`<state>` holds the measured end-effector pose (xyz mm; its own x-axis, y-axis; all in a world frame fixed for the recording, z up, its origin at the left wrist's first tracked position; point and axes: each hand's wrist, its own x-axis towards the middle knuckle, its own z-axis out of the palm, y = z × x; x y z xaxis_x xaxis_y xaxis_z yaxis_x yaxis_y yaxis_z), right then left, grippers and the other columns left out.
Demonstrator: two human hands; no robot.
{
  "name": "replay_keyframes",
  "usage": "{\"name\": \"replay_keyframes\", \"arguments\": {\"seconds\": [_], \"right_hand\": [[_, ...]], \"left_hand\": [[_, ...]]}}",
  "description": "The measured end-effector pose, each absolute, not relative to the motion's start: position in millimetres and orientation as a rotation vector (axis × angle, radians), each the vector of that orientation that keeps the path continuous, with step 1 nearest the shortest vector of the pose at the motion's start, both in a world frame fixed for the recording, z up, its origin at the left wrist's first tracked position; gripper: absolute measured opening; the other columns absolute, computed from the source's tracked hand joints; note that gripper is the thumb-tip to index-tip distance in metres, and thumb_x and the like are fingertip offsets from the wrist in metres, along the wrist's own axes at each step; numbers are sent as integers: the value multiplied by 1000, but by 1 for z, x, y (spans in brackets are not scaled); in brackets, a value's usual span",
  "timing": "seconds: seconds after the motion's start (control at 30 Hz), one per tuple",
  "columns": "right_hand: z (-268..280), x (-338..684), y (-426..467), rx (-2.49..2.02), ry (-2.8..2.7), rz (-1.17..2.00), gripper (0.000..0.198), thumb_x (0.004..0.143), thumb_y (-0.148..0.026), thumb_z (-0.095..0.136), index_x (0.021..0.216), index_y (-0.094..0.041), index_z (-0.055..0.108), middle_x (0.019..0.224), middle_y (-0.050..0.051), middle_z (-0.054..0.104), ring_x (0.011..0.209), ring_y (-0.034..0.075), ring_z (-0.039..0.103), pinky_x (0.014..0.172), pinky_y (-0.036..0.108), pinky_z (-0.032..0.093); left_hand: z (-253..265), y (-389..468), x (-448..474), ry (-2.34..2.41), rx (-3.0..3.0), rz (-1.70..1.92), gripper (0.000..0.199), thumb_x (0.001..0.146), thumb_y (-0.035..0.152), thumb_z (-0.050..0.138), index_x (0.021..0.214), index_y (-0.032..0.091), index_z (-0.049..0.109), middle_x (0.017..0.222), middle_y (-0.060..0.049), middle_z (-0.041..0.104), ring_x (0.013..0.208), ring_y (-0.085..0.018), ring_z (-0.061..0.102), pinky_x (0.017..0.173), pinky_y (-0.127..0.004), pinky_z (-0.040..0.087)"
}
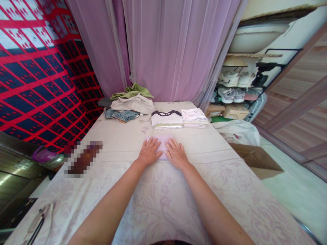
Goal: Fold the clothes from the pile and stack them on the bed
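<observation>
A small folded lilac garment (161,139) lies flat on the floral-covered table (122,190) in front of me. My left hand (150,151) rests palm down on its left part, fingers spread. On its right part lies my right hand (176,153), also flat with fingers apart. The hands cover much of the cloth, so I cannot tell what kind of garment it is. Just beyond it sits a folded white shirt with a dark collar (166,118) on a small stack. Beside that is a pile of folded pale pink clothes (194,117).
Loose clothes, a beige one (135,103), a green one (136,90) and denim (121,115), lie heaped at the far left. Dark cords (38,228) lie near left. An open cardboard box (255,160) and a shoe rack (237,81) stand right; purple curtains (173,51) hang behind.
</observation>
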<state>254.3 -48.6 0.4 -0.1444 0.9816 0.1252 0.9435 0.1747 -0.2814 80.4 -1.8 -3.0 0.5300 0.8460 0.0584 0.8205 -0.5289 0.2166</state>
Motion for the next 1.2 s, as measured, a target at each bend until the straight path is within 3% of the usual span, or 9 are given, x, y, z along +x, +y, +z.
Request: {"name": "replay_keyframes", "arguments": {"seconds": [0.17, 0.33, 0.47, 0.53, 0.63, 0.77, 0.87, 1.03, 1.2], "right_hand": [[-12, 261, -39, -1921, -2217, 302, 50, 96, -36, 30, 143, -22, 38, 155, 8, 25, 143, 24, 18, 111, 51, 22], [-10, 276, -30, -1927, -1945, 342, 50, 92, -32, 39, 139, -17, 44, 148, 13, 38, 136, 20, 35, 108, 35, 32], [-1, 288, -22, -2195, -1607, 618, 52, 82, -41, 56, 127, -16, 56, 114, 11, 67, 102, 21, 63, 83, 28, 47], [4, 290, -19, -2214, -1611, 747, 41, 76, -45, 62, 105, -16, 68, 92, 8, 72, 83, 21, 66, 70, 26, 48], [10, 292, -16, -2185, -1626, 784, 28, 75, -42, 63, 82, -16, 71, 72, 5, 70, 64, 18, 64, 57, 24, 44], [13, 295, -17, -2149, -1618, 723, 25, 79, -35, 58, 91, -16, 69, 81, 3, 72, 70, 16, 64, 57, 22, 41], [11, 295, -24, -2182, -1636, 663, 25, 79, -33, 58, 95, -17, 68, 90, 6, 71, 80, 18, 64, 63, 23, 42], [10, 288, -39, -2269, -1686, 493, 42, 85, -40, 53, 120, -19, 57, 102, 10, 68, 91, 22, 63, 72, 28, 43], [8, 281, -48, -2168, -1767, 297, 47, 88, -35, 48, 132, -22, 47, 119, 10, 60, 103, 22, 58, 84, 30, 43]], "left_hand": [[-3, 10, 68, 1317, 2356, 396, 43, 93, 37, 40, 133, 25, 51, 149, -4, 39, 141, -22, 26, 115, -49, 18], [-1, 18, 44, 1558, 1730, 718, 41, 89, 27, 48, 128, 21, 54, 133, -6, 58, 119, -17, 55, 98, -31, 46], [1, 20, 32, 1650, 1578, 547, 40, 83, 40, 59, 116, 18, 60, 105, -7, 71, 83, -17, 69, 65, -24, 54], [3, 20, 32, 1649, 1552, 454, 37, 76, 45, 66, 101, 17, 65, 91, -7, 73, 71, -18, 69, 55, -23, 51], [7, 19, 37, 1655, 1538, 390, 34, 71, 44, 70, 87, 15, 66, 78, -8, 72, 64, -19, 67, 50, -23, 47], [6, 8, 47, 1641, 1524, 431, 38, 79, 36, 64, 110, 16, 56, 95, -6, 72, 71, -14, 67, 53, -20, 48], [4, 0, 49, 1640, 1545, 421, 44, 81, 29, 61, 121, 17, 49, 91, -3, 71, 68, -13, 66, 55, -21, 49], [13, -9, 44, 1737, 1725, 432, 60, 74, 28, 67, 129, 17, 45, 97, -6, 66, 86, -19, 65, 74, -28, 50], [18, -36, 37, 1664, 2188, 637, 48, 76, 36, 64, 120, 21, 51, 117, -8, 56, 100, -21, 61, 90, -34, 47]]}}
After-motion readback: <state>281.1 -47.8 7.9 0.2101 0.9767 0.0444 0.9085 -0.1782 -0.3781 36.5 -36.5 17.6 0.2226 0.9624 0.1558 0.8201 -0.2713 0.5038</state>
